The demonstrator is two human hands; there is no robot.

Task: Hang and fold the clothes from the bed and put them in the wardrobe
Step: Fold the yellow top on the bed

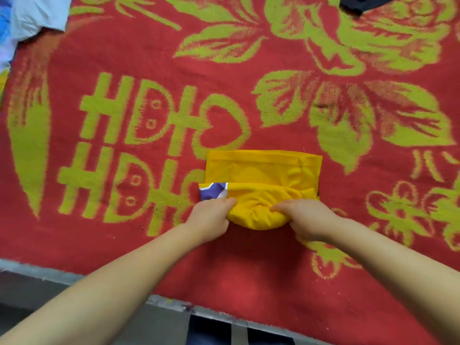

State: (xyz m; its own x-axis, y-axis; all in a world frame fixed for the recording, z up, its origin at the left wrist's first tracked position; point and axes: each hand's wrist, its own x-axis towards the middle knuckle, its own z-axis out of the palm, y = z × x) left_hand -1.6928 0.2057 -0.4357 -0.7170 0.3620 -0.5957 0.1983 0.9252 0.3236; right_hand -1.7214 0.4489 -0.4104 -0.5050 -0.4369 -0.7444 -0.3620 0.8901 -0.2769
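Bedroom in a home, most likely. A bed covered by a red blanket [124, 245] with yellow-green flowers and lettering; loose clothes on it: a yellow garment [261, 170], pale cloth [37, 16] far left, something dark [358, 3] at the far edge.

Folded yellow fabric garment [261, 170] with a purple-white printed patch at its left edge lies on red bed blanket with yellow-green floral and letter pattern [149, 46], just below centre. Left hand [211, 220] grips the bunched near edge at 7 o'clock of the garment, right hand [308, 217] grips it at 5 o'clock. Pale blue-white cloth [34, 16] at 10 o'clock corner, dark cloth [358, 3] at 1 o'clock edge.
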